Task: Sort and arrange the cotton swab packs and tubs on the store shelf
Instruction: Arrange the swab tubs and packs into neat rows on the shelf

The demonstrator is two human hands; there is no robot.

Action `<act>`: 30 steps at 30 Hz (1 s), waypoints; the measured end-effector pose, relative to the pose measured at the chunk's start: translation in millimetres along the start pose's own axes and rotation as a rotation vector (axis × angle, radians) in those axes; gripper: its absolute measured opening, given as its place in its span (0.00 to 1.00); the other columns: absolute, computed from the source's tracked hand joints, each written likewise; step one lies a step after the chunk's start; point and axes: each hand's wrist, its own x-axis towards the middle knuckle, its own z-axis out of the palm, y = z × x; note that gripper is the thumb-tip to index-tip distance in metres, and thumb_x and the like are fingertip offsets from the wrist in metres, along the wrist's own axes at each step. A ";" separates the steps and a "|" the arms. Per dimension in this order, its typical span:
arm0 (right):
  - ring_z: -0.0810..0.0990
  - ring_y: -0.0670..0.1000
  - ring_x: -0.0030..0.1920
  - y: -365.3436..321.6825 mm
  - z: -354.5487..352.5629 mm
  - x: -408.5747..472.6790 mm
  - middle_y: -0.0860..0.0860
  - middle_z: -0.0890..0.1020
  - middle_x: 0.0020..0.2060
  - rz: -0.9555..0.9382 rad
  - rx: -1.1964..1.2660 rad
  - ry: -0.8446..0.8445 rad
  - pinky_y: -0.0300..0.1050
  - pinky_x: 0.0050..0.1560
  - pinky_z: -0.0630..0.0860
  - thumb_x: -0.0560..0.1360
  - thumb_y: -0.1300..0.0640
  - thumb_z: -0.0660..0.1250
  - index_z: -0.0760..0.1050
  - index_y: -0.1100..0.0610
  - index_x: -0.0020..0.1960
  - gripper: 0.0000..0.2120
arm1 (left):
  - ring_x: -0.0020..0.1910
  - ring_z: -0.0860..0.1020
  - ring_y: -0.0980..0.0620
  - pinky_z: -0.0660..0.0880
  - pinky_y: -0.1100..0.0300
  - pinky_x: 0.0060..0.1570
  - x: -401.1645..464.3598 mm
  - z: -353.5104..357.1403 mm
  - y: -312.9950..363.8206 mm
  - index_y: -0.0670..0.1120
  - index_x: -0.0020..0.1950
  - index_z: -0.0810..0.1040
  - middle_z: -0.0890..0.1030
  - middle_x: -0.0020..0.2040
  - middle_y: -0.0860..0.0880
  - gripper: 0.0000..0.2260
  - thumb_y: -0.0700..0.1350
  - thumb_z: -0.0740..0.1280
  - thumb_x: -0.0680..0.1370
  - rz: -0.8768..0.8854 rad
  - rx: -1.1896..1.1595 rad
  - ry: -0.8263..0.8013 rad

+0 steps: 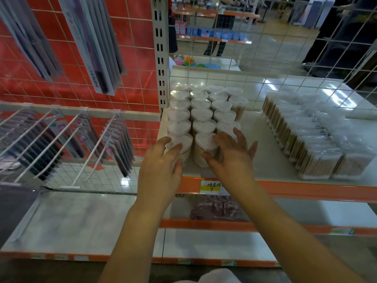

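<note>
Several clear heart-shaped cotton swab tubs (201,114) stand in rows at the left end of the white shelf (263,152). My left hand (161,166) grips the front-left tub (182,142), fingers curled round its side. My right hand (228,154) holds the front tub to its right (204,148), thumb on its front and fingers spread over the tub beside it. Clear bagged cotton swab packs (308,135) stand in rows at the right of the same shelf.
The shelf has an orange front rail with a yellow price tag (211,186). Wire mesh (285,48) backs the shelf. To the left, a red grid panel (132,58) carries hooks with hanging packaged items (98,48). A lower shelf holds pinkish packs (216,209). People stand in the aisle behind.
</note>
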 end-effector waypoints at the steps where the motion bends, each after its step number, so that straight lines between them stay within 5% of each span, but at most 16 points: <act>1: 0.58 0.61 0.72 -0.1 -1.1 -0.2 0.54 0.74 0.64 0.012 0.016 -0.024 0.72 0.65 0.41 0.71 0.49 0.71 0.75 0.57 0.62 0.22 | 0.54 0.76 0.37 0.71 0.50 0.51 0.3 0.3 0.5 0.41 0.56 0.80 0.77 0.59 0.39 0.15 0.37 0.72 0.70 -0.010 0.007 0.005; 6: 0.52 0.53 0.75 2.7 -13.6 0.3 0.50 0.63 0.72 0.023 0.158 -0.099 0.64 0.71 0.42 0.72 0.50 0.70 0.65 0.53 0.70 0.30 | 0.54 0.75 0.35 0.72 0.45 0.51 6.6 -2.1 5.6 0.41 0.53 0.82 0.79 0.55 0.39 0.14 0.44 0.65 0.71 0.005 0.023 0.057; 12: 0.68 0.57 0.67 25.4 -30.3 -2.3 0.55 0.72 0.65 0.069 0.379 0.054 0.56 0.66 0.64 0.67 0.52 0.72 0.69 0.58 0.66 0.30 | 0.55 0.74 0.37 0.73 0.44 0.53 20.5 6.9 30.8 0.42 0.52 0.82 0.80 0.52 0.41 0.15 0.46 0.60 0.72 0.145 -0.014 0.037; 15: 0.71 0.54 0.64 34.8 -28.5 -4.0 0.55 0.73 0.64 0.109 0.421 0.026 0.37 0.59 0.64 0.68 0.59 0.74 0.69 0.59 0.66 0.29 | 0.54 0.75 0.37 0.73 0.45 0.53 23.8 18.9 47.1 0.43 0.50 0.82 0.80 0.52 0.41 0.15 0.45 0.60 0.71 0.239 0.001 -0.015; 21: 0.74 0.49 0.60 47.0 -18.5 -10.4 0.51 0.77 0.60 0.231 0.562 -0.054 0.28 0.52 0.68 0.71 0.61 0.71 0.69 0.55 0.66 0.25 | 0.55 0.74 0.35 0.72 0.38 0.54 17.9 32.4 53.9 0.42 0.48 0.83 0.80 0.51 0.42 0.14 0.46 0.60 0.72 0.298 -0.015 -0.028; 26: 0.79 0.50 0.52 48.1 -16.8 -11.5 0.52 0.79 0.54 0.270 0.620 -0.062 0.42 0.52 0.76 0.71 0.59 0.71 0.69 0.53 0.66 0.24 | 0.61 0.69 0.39 0.70 0.42 0.58 11.1 35.9 55.0 0.43 0.49 0.82 0.79 0.55 0.42 0.12 0.44 0.62 0.73 0.298 -0.163 0.034; 30: 0.79 0.50 0.48 44.9 -25.1 -13.1 0.51 0.80 0.51 0.303 0.647 -0.030 0.42 0.48 0.78 0.71 0.60 0.71 0.70 0.53 0.65 0.23 | 0.61 0.71 0.39 0.67 0.53 0.61 11.8 31.9 60.1 0.42 0.50 0.82 0.78 0.56 0.42 0.10 0.42 0.63 0.73 0.259 -0.294 0.116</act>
